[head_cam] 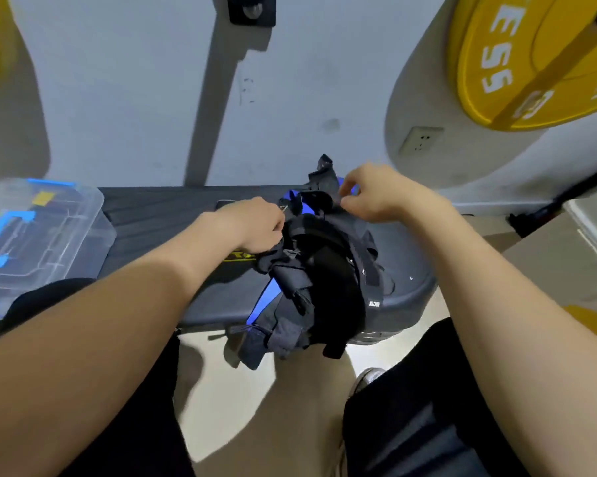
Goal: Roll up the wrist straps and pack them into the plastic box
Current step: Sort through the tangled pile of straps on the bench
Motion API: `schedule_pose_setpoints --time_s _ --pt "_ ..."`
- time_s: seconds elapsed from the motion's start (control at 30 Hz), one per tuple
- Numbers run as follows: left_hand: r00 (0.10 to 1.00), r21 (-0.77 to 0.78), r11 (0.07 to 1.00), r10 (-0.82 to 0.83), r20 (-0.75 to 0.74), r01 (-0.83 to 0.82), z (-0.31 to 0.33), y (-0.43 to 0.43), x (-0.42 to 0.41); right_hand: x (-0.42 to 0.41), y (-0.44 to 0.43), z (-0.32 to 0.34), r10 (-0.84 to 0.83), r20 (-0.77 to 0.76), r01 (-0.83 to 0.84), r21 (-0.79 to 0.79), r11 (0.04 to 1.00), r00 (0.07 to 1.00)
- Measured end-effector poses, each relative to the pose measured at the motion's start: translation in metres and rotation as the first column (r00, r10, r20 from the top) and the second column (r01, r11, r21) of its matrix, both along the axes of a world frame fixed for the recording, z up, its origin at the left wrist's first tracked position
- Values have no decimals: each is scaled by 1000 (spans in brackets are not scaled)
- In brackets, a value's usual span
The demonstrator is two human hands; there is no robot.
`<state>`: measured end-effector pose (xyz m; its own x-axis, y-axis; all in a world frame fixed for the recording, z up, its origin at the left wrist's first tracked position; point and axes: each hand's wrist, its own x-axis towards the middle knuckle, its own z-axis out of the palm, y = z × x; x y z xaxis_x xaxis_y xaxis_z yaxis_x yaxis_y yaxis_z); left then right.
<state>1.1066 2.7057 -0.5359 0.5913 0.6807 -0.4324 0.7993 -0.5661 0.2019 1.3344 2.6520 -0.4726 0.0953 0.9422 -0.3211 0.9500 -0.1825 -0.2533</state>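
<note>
Tangled heap of wrist straps (pixel 321 266) mid-frame on the dark table (pixel 173 208), plastic box (pixel 32 232) at left edge. Left hand (pixel 252 225) curled, gripping the heap's left side. Right hand (pixel 376 194) pinching a strap end above centre.

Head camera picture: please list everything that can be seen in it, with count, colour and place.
straps: tangled heap, count unclear, black and dark blue, right end of the bench
bench: one, dark grey, across the middle
plastic box: one, clear with blue handle, at the bench's left end
weight plate: one, yellow, on the wall, upper right
wall socket: one, pale, on the wall below the plate
shoe: one, grey, on the floor
left hand: grips the heap's left edge
right hand: pinches a strap at the heap's top
</note>
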Motion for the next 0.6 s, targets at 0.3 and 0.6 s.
schedule_pose_setpoints --time_s 0.3,0.6 --pt "983 29 983 -179 -36 180 5 -72 35 37 -70 -1 -115 40 119 -123 985 993" --pt "944 126 962 -205 -260 244 -46 -88 66 42 -73 -68 -163 53 171 -278 945 985"
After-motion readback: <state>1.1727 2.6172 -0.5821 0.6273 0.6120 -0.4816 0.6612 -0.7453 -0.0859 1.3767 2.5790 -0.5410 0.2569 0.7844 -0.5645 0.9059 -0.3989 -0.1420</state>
